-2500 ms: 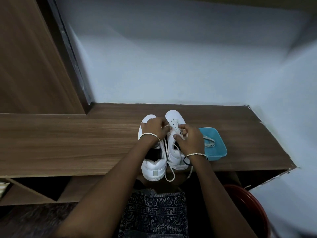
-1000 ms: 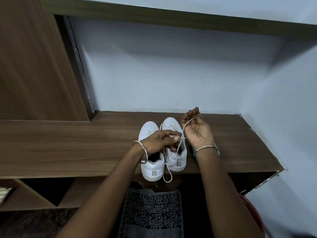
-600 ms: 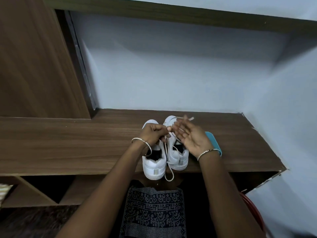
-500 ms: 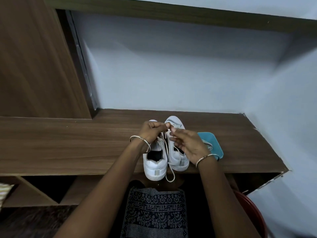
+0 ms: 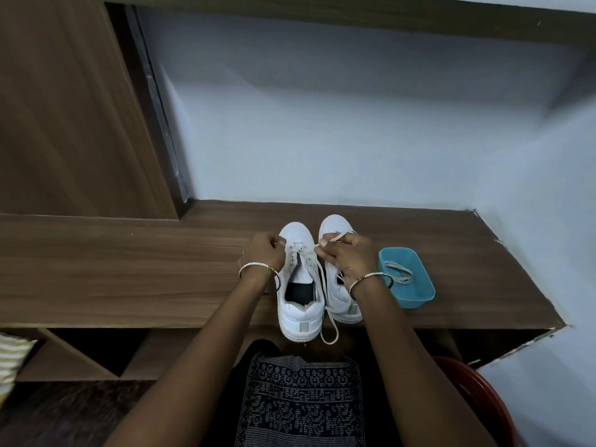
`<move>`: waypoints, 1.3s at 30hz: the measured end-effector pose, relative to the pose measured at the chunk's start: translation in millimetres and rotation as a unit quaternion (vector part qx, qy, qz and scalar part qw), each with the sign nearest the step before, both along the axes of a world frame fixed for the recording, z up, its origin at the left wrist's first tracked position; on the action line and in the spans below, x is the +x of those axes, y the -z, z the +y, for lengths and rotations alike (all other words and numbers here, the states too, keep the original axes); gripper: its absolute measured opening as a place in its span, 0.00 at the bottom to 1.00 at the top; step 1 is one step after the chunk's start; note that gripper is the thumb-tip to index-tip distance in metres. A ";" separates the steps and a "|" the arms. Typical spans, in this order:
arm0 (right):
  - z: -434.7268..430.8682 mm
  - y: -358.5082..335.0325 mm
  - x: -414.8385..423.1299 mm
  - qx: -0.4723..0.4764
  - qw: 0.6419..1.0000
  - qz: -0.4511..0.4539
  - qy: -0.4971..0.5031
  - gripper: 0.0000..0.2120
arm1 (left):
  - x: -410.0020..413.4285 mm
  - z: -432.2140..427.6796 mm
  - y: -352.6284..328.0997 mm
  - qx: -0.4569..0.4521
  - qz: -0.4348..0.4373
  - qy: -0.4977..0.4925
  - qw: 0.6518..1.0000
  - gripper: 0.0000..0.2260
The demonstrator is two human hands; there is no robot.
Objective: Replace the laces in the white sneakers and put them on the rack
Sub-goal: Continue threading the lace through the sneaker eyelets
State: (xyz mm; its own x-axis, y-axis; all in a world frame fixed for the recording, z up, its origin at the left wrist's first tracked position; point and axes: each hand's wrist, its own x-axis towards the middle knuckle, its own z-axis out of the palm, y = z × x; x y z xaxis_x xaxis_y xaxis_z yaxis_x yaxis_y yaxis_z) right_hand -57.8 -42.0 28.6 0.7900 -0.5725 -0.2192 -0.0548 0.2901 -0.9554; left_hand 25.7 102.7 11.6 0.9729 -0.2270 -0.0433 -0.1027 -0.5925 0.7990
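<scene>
Evidently lacing is underway on the desk [image 5: 129, 269]: the left hand [image 5: 263, 253] and right hand [image 5: 346, 258] are each pinching the lace [image 5: 336, 237] across the left white sneaker's [image 5: 301, 312] far eyelets. Next, the ends probably need crossing into the nearer eyelets.

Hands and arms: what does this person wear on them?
Nothing covers the arms; no sleeves show. The left hand has a thin, shiny bangle at its wrist, and the right hand a matching bangle. A thin dark band sits beside each.
</scene>
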 end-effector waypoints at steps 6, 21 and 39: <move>10.1 25.2 21.6 -0.148 0.985 0.081 -0.028 0.05 | -20.5 -3.5 25.8 -0.004 -0.002 0.030 1.000 0.09; 25.0 45.7 34.4 -0.257 0.960 0.106 0.021 0.10 | -8.6 -7.7 38.8 -0.128 0.082 -0.003 0.988 0.09; 21.6 57.3 39.3 -0.269 0.957 0.107 -0.016 0.07 | 3.4 1.7 51.9 -0.297 0.228 -0.018 0.927 0.09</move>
State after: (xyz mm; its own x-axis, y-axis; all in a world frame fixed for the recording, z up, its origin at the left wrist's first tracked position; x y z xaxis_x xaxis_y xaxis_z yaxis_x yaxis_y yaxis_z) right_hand -18.5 -20.4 -28.7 0.7792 -0.6239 -0.0591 -0.2669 -0.2450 -0.9321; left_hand 29.2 104.5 -40.3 0.8915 -0.3102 -0.3302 0.3379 -0.0303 0.9407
